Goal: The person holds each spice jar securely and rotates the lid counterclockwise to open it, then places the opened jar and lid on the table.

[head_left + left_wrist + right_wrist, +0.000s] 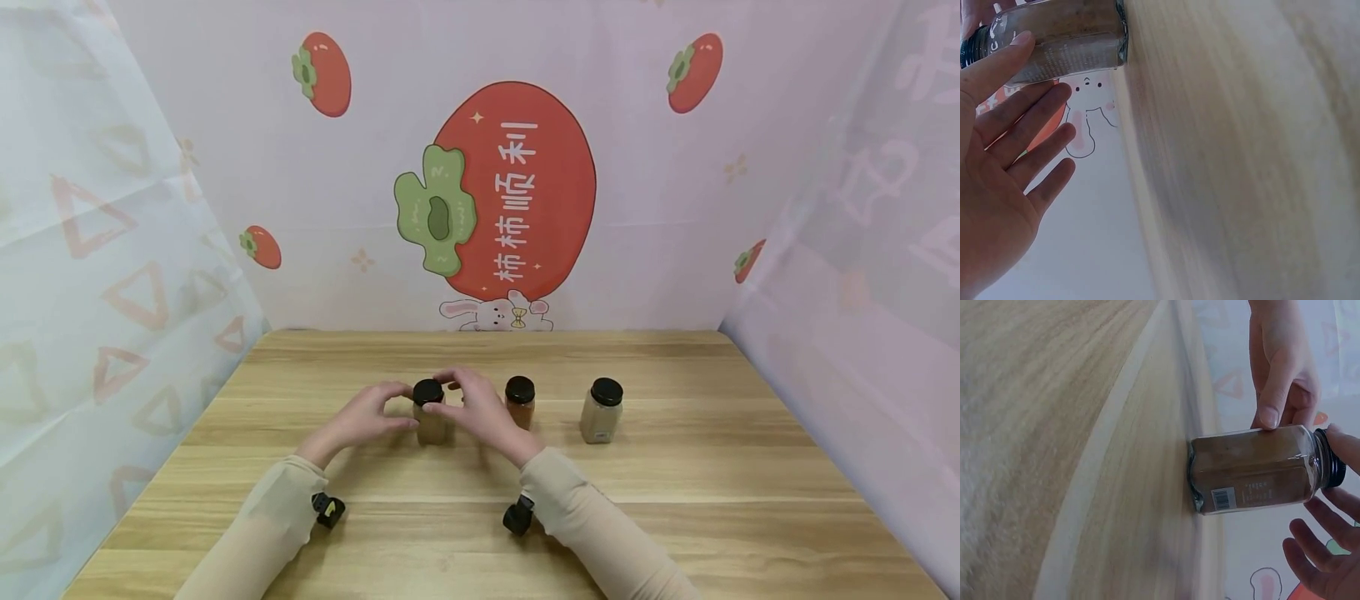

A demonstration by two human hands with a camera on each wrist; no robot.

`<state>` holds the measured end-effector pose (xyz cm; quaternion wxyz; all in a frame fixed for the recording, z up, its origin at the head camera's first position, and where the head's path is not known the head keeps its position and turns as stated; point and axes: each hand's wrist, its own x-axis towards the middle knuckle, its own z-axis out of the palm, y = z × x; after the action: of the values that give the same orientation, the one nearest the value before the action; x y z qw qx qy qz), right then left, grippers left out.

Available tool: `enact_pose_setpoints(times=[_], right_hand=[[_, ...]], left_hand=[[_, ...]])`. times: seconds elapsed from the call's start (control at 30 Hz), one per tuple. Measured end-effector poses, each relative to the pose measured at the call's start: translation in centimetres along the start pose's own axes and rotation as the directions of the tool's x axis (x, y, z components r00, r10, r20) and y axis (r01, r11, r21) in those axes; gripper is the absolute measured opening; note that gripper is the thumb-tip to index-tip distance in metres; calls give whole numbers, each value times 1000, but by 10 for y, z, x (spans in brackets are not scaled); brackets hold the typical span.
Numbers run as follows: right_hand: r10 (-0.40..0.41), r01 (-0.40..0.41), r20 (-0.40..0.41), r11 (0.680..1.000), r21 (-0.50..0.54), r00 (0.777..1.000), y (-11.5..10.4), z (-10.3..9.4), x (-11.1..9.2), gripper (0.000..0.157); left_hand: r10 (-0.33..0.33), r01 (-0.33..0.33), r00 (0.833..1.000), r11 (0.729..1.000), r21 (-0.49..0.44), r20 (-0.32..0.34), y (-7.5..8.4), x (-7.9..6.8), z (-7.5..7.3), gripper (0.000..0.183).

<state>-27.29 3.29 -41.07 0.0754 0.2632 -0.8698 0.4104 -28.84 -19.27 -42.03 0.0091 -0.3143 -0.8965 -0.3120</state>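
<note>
A square glass spice jar [431,427] of brown powder with a black lid stands upright on the wooden table, between my hands. With thumb and fingertips my right hand [483,412] pinches this jar at its lid [1334,464]; its other fingers spread away. At the jar's left side is my left hand [367,417], thumb tip at the glass and fingers extended; the left wrist view shows the thumb [1007,53] overlapping the jar [1066,40]. How firmly the left fingertips touch is unclear.
Right of the right hand stands a jar of reddish-brown powder [521,404], partly hidden by that hand. A jar of pale beige powder [602,412] stands further right. The wooden table [420,542] meets a printed cloth backdrop [360,183] behind and at both sides.
</note>
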Motion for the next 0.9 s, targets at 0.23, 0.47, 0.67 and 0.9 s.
enact_pose_setpoints(times=[0.23,0.47,0.67,0.9], right_hand=[[23,-23,-49,1000,-3,999,-4,2,-1,46],[22,-20,-41,998,59,999,-4,3,-1,45],[11,-11,2,998,61,1000,0,3,0,45],[-17,13,60,997,73,998,3,-1,2,42]], left_hand=[[-1,1,1000,1000,-6,-5,2,0,-1,36],[-5,5,1000,1000,-9,0,2,-1,0,37],[-1,1,1000,1000,1,-1,0,0,1,37],[-13,13,1000,1000,10,-3,0,0,1,38]])
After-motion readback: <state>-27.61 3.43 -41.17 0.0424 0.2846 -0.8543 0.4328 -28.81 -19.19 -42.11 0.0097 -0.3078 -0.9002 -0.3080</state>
